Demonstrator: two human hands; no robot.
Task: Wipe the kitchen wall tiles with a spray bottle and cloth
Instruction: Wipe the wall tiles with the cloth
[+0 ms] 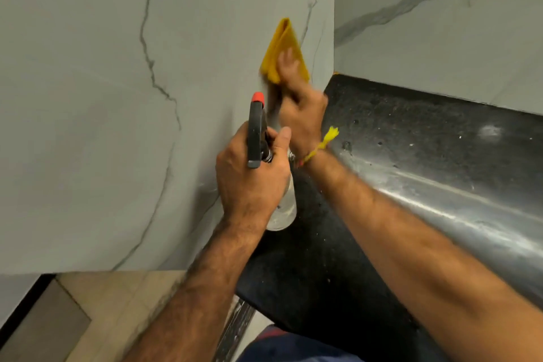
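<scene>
My right hand [299,103] presses a folded yellow cloth [280,47] flat against the marble-look wall tile [88,97], close to the tile's outer corner edge. My left hand [249,179] grips a spray bottle [257,132] by its neck, just below and left of the cloth. The bottle has a dark trigger head with a red nozzle pointing up toward the wall, and its clear body [285,209] hangs below my fist. The right hand is slightly blurred.
A black speckled countertop [396,126] runs to the right of the wall corner, with a shiny rounded steel edge [440,200] along it. A second veined wall [440,23] rises behind the counter. Beige floor tiles [117,303] lie below left. A yellow thread is tied on my right wrist [323,144].
</scene>
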